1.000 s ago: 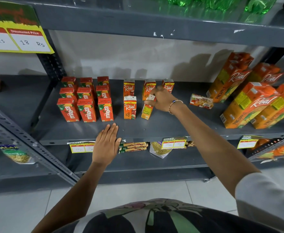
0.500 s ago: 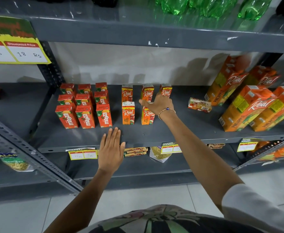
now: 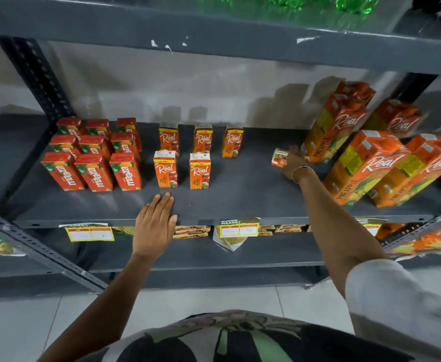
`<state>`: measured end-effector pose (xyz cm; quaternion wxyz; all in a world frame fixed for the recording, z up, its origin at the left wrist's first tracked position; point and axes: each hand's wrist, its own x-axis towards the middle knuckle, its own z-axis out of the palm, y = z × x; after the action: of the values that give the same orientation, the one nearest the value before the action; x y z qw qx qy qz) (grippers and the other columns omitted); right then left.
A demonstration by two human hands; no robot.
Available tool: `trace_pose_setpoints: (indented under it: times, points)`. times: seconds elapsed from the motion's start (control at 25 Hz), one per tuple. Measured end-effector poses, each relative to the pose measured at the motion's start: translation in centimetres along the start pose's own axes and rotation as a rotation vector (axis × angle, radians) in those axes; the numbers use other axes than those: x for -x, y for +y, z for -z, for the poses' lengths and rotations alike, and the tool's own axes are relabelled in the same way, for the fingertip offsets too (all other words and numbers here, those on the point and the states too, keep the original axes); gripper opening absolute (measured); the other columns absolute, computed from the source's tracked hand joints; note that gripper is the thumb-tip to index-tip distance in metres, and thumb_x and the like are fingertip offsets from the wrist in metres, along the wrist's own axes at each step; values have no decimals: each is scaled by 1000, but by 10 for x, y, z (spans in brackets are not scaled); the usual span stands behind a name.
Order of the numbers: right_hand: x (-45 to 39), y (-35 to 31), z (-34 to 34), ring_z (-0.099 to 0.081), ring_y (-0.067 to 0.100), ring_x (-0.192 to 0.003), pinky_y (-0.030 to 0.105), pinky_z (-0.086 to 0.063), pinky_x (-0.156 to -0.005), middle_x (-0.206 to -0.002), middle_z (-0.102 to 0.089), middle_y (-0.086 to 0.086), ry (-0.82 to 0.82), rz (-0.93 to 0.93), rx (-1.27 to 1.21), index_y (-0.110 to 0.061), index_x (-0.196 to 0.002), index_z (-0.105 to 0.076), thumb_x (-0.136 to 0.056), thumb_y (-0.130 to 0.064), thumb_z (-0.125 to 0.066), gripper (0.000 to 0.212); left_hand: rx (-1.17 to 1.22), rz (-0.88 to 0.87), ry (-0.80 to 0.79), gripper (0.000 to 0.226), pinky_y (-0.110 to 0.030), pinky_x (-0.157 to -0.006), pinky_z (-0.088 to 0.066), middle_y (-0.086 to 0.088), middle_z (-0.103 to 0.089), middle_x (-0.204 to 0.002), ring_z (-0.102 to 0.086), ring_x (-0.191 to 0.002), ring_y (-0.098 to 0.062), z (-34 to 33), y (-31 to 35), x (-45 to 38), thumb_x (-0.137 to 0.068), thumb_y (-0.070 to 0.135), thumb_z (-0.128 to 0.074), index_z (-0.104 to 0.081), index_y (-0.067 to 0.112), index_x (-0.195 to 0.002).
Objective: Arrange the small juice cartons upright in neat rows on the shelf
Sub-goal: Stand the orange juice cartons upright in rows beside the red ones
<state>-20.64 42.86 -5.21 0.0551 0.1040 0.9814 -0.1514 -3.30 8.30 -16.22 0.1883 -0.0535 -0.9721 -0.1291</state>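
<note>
Several small orange Real cartons stand upright on the grey shelf (image 3: pixel 240 199): three in a back row (image 3: pixel 203 139) and two in front, the left one (image 3: pixel 165 172) and the right one (image 3: pixel 199 171). One more small carton (image 3: pixel 279 158) lies on its side further right. My right hand (image 3: pixel 293 162) reaches onto that lying carton and touches it; a closed grip is not clear. My left hand (image 3: pixel 156 223) rests flat and open on the shelf's front edge, below the front row, holding nothing.
A block of red Maaza cartons (image 3: pixel 94 158) fills the shelf's left part. Large Real pineapple cartons (image 3: pixel 365 165) lean at the right, close to my right hand. Price tags (image 3: pixel 239 228) hang on the shelf lip. Green bottles (image 3: pixel 350 3) stand on the shelf above.
My right hand let go of the second front-row carton, which now stands upright, and moved right to the lying carton. The left hand stayed on the shelf edge.
</note>
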Motion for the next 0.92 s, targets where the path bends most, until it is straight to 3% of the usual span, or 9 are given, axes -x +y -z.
trace_pose_setpoints:
  times: [0.12,0.28,0.4,0.48,0.56,0.64,0.68,0.8,0.92]
  points:
    - [-2,9,-11,-40,37,-132,43,-37,-109,-144,-38,21,70,-16,7,-2,-141,-28,-83,-14,-68,71,3,6,23,54,-43,-103,-34,-14,-55,-137,-47,-129,-32,1,-3,1,-101,35,-24,-55,2,-131]
    - [23,-5,-10,-52,32,-119,37,-46,-97,-127,-56,14,40,86,206,-6,-127,-52,-85,-35,-64,53,-4,2,-1,50,-44,-103,-34,-14,-54,-138,-47,-129,-33,1,1,2,-99,30,-30,-54,2,-133]
    - [54,-27,-9,-65,29,-100,32,-52,-83,-109,-70,12,2,40,-77,-7,-110,-66,-82,-33,-66,39,24,-14,-8,52,-42,-104,-33,-14,-53,-138,-46,-130,-31,5,-1,0,-101,33,-26,-53,2,-133]
    - [67,-39,-15,-65,27,-98,34,-51,-86,-106,-69,11,52,-40,-538,-5,-109,-61,-81,-28,-68,38,92,-6,6,54,-37,-107,-29,-15,-53,-138,-44,-130,-28,9,-3,1,-102,33,-22,-54,2,-131]
    - [87,-57,-19,-61,19,-97,27,-50,-86,-106,-62,5,122,-71,-946,-3,-118,-45,-76,-18,-76,54,90,28,8,51,-37,-112,-22,-15,-52,-140,-39,-134,-27,14,-10,3,-101,30,-24,-53,1,-132]
    - [101,-74,-27,-58,13,-89,10,-48,-71,-103,-58,1,195,-16,-985,-3,-118,-39,-72,-13,-79,62,15,48,-33,52,-41,-115,-19,-14,-50,-142,-38,-136,-30,17,-17,7,-100,30,-25,-50,2,-136]
    - [105,-83,-33,-59,13,-87,9,-46,-66,-102,-60,3,199,8,-951,-3,-116,-40,-70,-14,-81,62,-3,45,-59,53,-42,-113,-20,-14,-49,-142,-39,-135,-31,18,-21,9,-100,32,-23,-48,3,-138]
    - [110,-104,-50,-66,24,-94,23,-48,-70,-109,-65,12,198,15,-868,-4,-111,-41,-65,-20,-85,65,0,46,-91,56,-43,-108,-28,-12,-48,-144,-40,-135,-30,21,-26,9,-101,36,-20,-46,5,-140]
    - [109,-107,-62,-65,28,-100,27,-49,-74,-113,-62,14,177,2,-812,-4,-112,-37,-64,-23,-86,71,18,40,-100,59,-44,-107,-31,-12,-48,-144,-40,-135,-30,23,-25,9,-102,39,-15,-47,5,-140]
